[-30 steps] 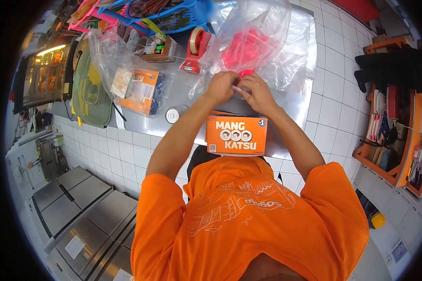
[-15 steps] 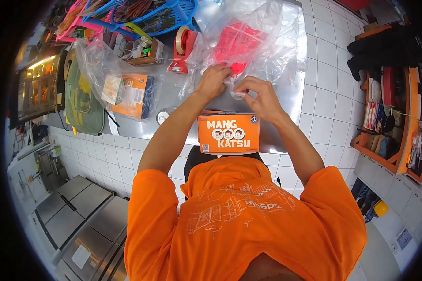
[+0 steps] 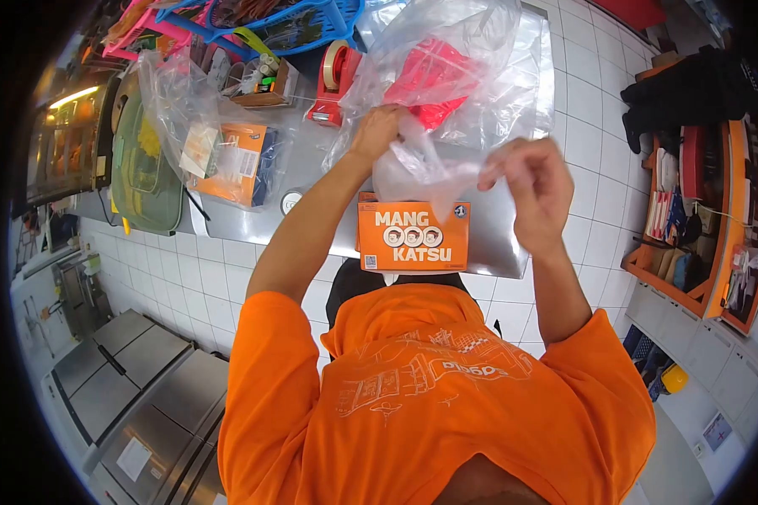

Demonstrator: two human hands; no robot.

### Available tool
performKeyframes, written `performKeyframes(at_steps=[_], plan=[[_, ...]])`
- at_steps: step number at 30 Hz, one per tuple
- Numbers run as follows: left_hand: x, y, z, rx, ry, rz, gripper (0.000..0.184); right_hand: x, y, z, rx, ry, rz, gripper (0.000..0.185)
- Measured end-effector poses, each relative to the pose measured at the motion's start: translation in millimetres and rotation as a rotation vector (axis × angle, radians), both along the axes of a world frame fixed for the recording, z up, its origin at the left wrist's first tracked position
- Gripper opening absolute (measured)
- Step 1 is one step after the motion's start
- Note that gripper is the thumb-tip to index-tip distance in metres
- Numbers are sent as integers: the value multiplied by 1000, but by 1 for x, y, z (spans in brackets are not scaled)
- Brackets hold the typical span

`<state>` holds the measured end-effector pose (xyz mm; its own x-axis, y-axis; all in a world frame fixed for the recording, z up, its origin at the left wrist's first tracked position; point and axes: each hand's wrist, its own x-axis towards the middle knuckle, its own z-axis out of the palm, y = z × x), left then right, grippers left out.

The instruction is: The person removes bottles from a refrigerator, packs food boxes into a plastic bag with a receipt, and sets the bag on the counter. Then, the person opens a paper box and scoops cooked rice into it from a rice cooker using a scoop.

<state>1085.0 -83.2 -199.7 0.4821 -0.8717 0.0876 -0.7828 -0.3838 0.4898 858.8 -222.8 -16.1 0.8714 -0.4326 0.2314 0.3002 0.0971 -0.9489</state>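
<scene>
You apparently ready a clear bag (image 3: 417,175) above the near edge of the surface (image 3: 494,250), right hand (image 3: 535,183) pinching it, left hand (image 3: 377,131) grip unclear, the next move likely calling for opening it.

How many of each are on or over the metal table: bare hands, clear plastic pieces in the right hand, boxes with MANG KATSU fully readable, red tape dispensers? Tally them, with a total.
Bare hands: 2 (left hand, right hand)
Clear plastic piece: 1
MANG KATSU box: 1
Red tape dispenser: 1
Total: 5
</scene>
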Motion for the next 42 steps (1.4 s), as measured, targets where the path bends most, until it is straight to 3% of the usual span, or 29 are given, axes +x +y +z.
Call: performKeyframes(at_steps=[1, 4, 7, 10, 11, 14, 17, 20, 21, 24, 25, 29, 32, 35, 38, 41, 42], plan=[[3, -4, 4, 215, 23, -12, 42, 5, -8, -2, -41, 116, -65, 4], [6, 1, 21, 142, 169, -28, 50, 21, -33, -40, -17, 377, -78, 5], [7, 3, 70, 183, 352, -89, 57, 28, -35, -115, 264, 514, -126, 7], [9, 7, 85, 51, 479, 21, 57, 36, -31, -127, 367, 574, -11, 10], [10, 8, 91, -13, 506, 75, 58, 42, -28, -109, 363, 564, 36, 10], [10, 16, 137, -159, 1036, 120, 51, 62, -25, -76, 470, 411, 114, 12], [1, 26, 180, 252, 500, -115, 50, 87, -24, -57, 435, 299, 130, 15], [22, 40, 174, 123, 666, -16, 43, 107, -37, -58, 250, 263, 32, 19], [25, 42, 169, 68, 712, 64, 41, 108, -33, -54, -14, 365, -160, 32], [33, 55, 156, -114, 863, 261, 36, 98, -9, -34, -925, 109, -539, 46], [32, 55, 152, -185, 932, 285, 34, 94, 0, -40, -805, 70, -250, 56], [28, 47, 153, -313, 1134, 367, 34, 122, 29, -60, -599, 170, 114, 41], [32, 54, 156, -373, 1090, 435, 35, 138, 6, -74, -540, 86, 103, 19], [40, 70, 158, -390, 1260, 400, 35, 137, -15, -78, -383, 222, -27, 15], [38, 71, 161, -394, 1258, 350, 35, 135, -12, -68, -314, 146, -122, 17], [33, 61, 156, -451, 1254, 414, 34, 142, 0, -78, -606, -177, -94, 20], [32, 57, 153, -448, 1255, 411, 35, 142, 16, -72, -469, -95, -65, 21]])
